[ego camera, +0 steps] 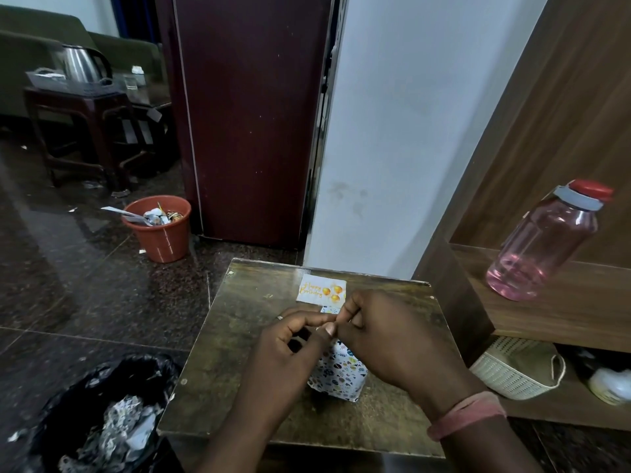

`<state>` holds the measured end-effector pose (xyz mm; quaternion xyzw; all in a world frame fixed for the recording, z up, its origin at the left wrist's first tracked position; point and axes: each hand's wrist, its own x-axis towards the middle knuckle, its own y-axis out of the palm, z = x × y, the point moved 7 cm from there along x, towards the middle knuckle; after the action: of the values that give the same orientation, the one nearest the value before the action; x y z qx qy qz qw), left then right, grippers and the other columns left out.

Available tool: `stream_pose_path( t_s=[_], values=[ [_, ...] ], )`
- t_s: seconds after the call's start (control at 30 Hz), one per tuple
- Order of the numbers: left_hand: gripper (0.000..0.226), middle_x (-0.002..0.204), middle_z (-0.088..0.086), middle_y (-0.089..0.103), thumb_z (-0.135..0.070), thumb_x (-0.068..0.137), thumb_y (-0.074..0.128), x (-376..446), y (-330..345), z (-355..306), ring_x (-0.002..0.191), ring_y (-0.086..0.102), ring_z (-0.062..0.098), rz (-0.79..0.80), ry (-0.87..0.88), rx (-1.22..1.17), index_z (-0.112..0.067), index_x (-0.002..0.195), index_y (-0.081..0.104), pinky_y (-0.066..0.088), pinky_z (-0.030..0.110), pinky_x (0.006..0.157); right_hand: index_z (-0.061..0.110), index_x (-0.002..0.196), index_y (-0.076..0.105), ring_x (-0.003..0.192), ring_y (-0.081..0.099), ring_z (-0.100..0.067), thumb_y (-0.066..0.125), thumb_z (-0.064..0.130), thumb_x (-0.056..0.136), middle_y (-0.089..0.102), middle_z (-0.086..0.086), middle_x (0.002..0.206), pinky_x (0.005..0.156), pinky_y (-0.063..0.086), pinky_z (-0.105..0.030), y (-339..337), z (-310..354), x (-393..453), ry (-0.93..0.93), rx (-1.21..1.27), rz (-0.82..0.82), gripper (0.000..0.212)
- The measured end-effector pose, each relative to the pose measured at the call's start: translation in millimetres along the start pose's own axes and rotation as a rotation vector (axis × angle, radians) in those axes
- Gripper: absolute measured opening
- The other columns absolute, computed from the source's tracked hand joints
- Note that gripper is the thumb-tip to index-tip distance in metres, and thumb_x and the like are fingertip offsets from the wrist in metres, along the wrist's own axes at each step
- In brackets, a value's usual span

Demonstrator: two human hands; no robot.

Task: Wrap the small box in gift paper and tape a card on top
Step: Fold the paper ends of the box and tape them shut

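On the floor, far left: black bin bag (102, 404) filled with crumpled paper; orange bucket (160, 230) filled with scraps.
Table (239, 336): patterned wrapped box (338, 373) is set under both hands; birthday card (321, 290) is laid behind.
Left hand (290, 346), right hand (386, 336): fingertips are pinched together; what is held cannot be told.
Shelf, right: pink bottle (543, 247), red-capped.

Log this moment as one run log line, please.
box: wrapped, on table | card: lying behind box, untaped | left hand, right hand: pinching together above box, item unclear
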<state>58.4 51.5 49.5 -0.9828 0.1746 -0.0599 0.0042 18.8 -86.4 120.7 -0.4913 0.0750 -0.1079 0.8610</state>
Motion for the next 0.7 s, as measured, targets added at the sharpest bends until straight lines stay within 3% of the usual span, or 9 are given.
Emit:
stream_pose_path(
  t_s=[0.27,0.37,0.43,0.53,0.63,0.7],
  values=[
    [0.017,0.087,0.0,0.075,-0.023,0.09,0.078,1.8,1.0,9.6,0.084,0.07,0.03,-0.012,-0.036,-0.023,-0.039,0.095,0.081,0.056,0.034,0.072,0.023,0.085,0.069,0.063,0.058,-0.008,0.069,0.024,0.088,0.064,0.007,0.067,0.054,0.037,-0.025,5.4,-7.5,0.7,0.03,0.066,-0.027,0.003],
    [0.015,0.081,-0.004,0.073,-0.023,0.09,0.078,2.4,1.4,11.5,0.08,0.069,0.025,-0.004,-0.043,-0.047,-0.037,0.094,0.079,0.052,0.026,0.069,0.029,0.102,0.053,0.071,0.06,-0.012,0.075,0.028,0.086,0.064,0.005,0.081,0.056,0.036,-0.028,5.9,-14.5,2.0,0.077,0.127,-0.064,0.027],
    [0.019,0.08,-0.01,0.071,-0.02,0.091,0.077,2.5,3.7,9.6,0.079,0.066,0.016,0.029,-0.037,-0.063,-0.038,0.097,0.076,0.051,0.021,0.069,0.029,0.101,0.048,0.073,0.06,-0.014,0.077,0.029,0.086,0.063,0.002,0.086,0.056,0.035,-0.028,7.4,-18.9,4.3,0.112,0.162,-0.07,0.033],
    [0.03,0.102,-0.02,0.07,-0.028,0.086,0.076,4.5,5.1,8.7,0.087,0.064,0.005,0.056,-0.022,-0.062,-0.048,0.108,0.068,0.053,0.026,0.081,0.027,0.094,0.052,0.073,0.062,-0.014,0.075,0.029,0.088,0.063,0.005,0.082,0.06,0.041,-0.03,9.2,-25.2,6.0,0.147,0.166,-0.09,0.023],
    [0.039,0.112,-0.022,0.068,-0.034,0.079,0.071,6.3,5.3,13.1,0.1,0.065,0.013,0.075,-0.036,-0.08,-0.051,0.114,0.066,0.054,0.037,0.094,0.026,0.091,0.057,0.073,0.064,-0.013,0.071,0.027,0.089,0.064,0.005,0.08,0.062,0.044,-0.03,8.4,-26.4,5.1,0.173,0.185,-0.103,0.014],
    [0.041,0.114,-0.019,0.069,-0.033,0.08,0.071,6.9,6.0,15.7,0.105,0.066,0.017,0.094,-0.042,-0.105,-0.05,0.117,0.068,0.054,0.036,0.096,0.026,0.089,0.06,0.074,0.065,-0.014,0.069,0.024,0.089,0.066,0.005,0.081,0.063,0.046,-0.03,7.8,-26.5,4.5,0.182,0.21,-0.119,0.01]
  ],
)
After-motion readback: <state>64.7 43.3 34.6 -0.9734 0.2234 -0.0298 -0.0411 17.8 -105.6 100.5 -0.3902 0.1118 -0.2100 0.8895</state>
